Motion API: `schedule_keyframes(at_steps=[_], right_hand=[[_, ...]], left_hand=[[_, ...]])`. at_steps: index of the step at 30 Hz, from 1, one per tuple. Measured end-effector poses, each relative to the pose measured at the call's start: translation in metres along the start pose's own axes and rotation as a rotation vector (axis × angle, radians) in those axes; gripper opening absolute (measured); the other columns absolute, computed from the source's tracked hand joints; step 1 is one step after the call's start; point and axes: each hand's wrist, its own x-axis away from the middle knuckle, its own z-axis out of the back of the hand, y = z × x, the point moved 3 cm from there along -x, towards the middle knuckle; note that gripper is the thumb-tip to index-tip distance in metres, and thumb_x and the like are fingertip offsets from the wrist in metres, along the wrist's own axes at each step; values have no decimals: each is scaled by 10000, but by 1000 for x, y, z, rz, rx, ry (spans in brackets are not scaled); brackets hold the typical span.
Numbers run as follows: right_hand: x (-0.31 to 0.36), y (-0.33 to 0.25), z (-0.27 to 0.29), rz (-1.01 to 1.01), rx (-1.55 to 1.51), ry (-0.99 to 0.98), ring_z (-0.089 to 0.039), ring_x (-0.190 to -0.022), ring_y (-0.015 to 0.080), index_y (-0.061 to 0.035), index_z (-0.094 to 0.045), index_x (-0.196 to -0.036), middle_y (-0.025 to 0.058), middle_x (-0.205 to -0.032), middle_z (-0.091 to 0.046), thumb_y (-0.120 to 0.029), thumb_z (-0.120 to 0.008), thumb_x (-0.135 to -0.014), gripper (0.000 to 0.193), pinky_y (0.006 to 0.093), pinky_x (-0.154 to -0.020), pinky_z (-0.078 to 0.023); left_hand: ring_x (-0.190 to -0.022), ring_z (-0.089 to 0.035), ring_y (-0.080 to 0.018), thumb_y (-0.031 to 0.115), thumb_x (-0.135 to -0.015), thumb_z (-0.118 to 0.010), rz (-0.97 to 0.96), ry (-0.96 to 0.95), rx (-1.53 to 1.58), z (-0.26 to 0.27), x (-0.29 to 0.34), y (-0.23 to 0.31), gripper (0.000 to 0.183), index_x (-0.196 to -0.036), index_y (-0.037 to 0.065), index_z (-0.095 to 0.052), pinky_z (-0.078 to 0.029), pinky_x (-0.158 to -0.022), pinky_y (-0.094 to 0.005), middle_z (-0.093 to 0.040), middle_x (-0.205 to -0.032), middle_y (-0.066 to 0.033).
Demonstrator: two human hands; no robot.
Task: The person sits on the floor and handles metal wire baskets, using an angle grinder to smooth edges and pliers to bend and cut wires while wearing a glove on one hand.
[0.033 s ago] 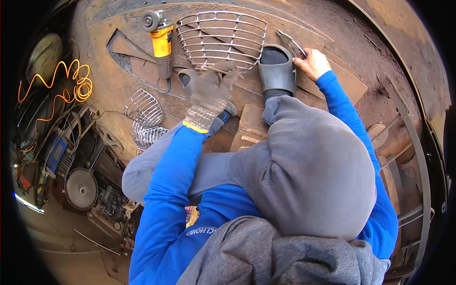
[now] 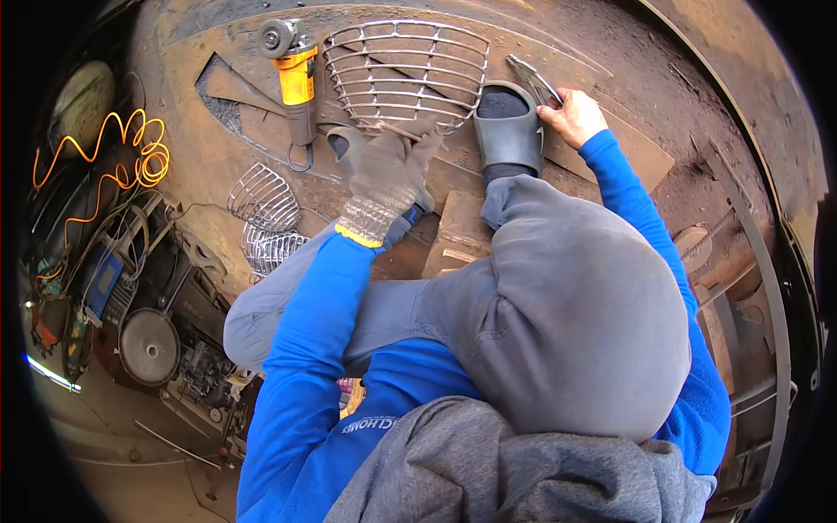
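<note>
My left hand [image 2: 384,174], in a grey work glove, grips the near rim of a domed wire basket [image 2: 410,74] that lies on a rusty steel plate [image 2: 628,148]. My bare right hand [image 2: 574,113] holds a pair of metal pliers [image 2: 532,78] just right of the basket. A foot in a grey slide sandal [image 2: 508,131] is planted on the plate between my two hands. My knee in grey trousers and my grey hood hide the plate's near part.
A yellow angle grinder [image 2: 295,74] lies left of the basket with its cord trailing. Two smaller wire baskets [image 2: 261,205] sit at the plate's left edge. An orange coiled cable [image 2: 131,148], a blue machine [image 2: 100,279] and a round disc [image 2: 150,346] crowd the floor at left. Curved steel strips [image 2: 758,261] lie at right.
</note>
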Motion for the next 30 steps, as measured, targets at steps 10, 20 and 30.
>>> schedule_keyframes(at_steps=[10, 20, 30], right_hand=[[-9, 6, -6, 28, 45, 10, -685, -833, 419, 68, -675, -851, 309, -811, -661, -346, -652, -757, 425, 449, -799, -537], [-7, 5, -5, 56, 70, 26, -677, -788, 390, 41, -654, -852, 276, -782, -653, -342, -669, -774, 391, 437, -761, -525], [-4, 0, -4, 68, 96, 10, -685, -775, 370, 27, -661, -862, 253, -764, -659, -383, -679, -779, 419, 430, -749, -529]], left_hand=[[-1016, -630, -389, 293, -916, -627, -161, -183, -117, -61, 3, -72, 293, -1092, 62, -668, -494, -880, -453, -689, -1053, -185], [-970, -681, -210, 92, -928, -628, -340, 134, 490, -45, -3, -50, 252, -1159, -6, -652, -536, -831, -318, -705, -1049, -135], [-1009, -698, -232, 55, -879, -624, -478, 253, 363, -60, -30, -55, 294, -1166, 29, -678, -555, -868, -326, -715, -1111, -116]])
